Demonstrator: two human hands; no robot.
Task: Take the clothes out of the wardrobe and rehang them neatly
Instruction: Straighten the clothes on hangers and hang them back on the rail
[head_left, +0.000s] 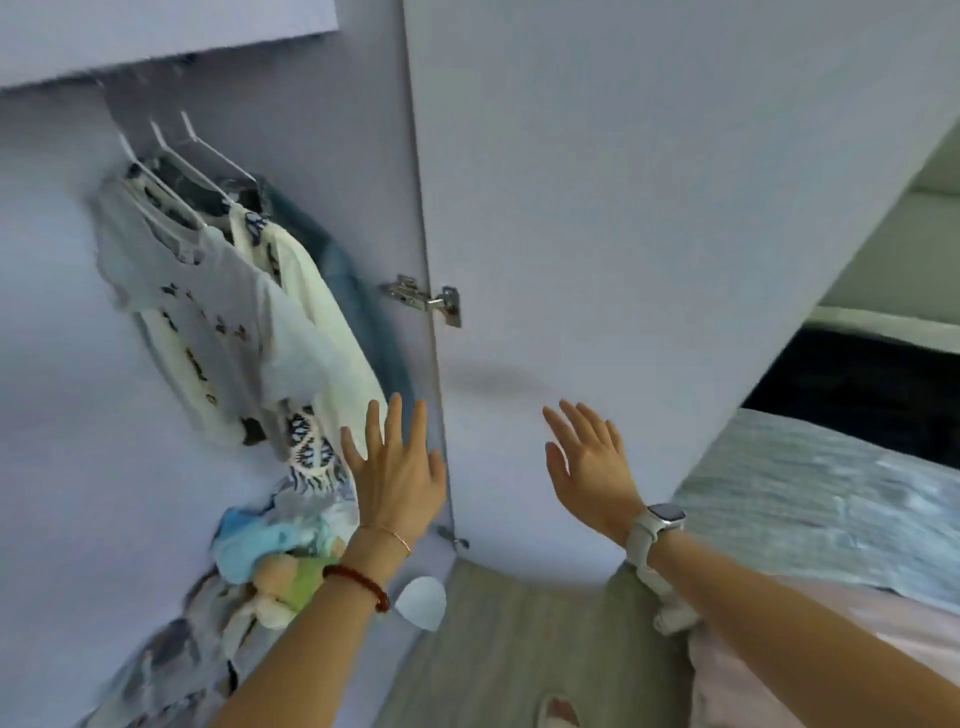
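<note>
Inside the open wardrobe (322, 156), several garments hang on white hangers (176, 171): a pale printed T-shirt (208, 306) in front, a cream patterned top (311, 312) behind it, and a blue denim piece (358, 291) at the back. My left hand (395, 467) is raised with fingers straight, just below and right of the hanging clothes, holding nothing. My right hand (587, 462) is also spread flat, in front of the open wardrobe door (649, 208); whether it touches the door is unclear.
A heap of loose clothes and a soft toy (275, 566) lies on the wardrobe floor. A metal hinge (426, 299) joins the door to the frame. A bed with grey-blue bedding (821, 499) stands at right. Wooden floor (519, 644) runs below.
</note>
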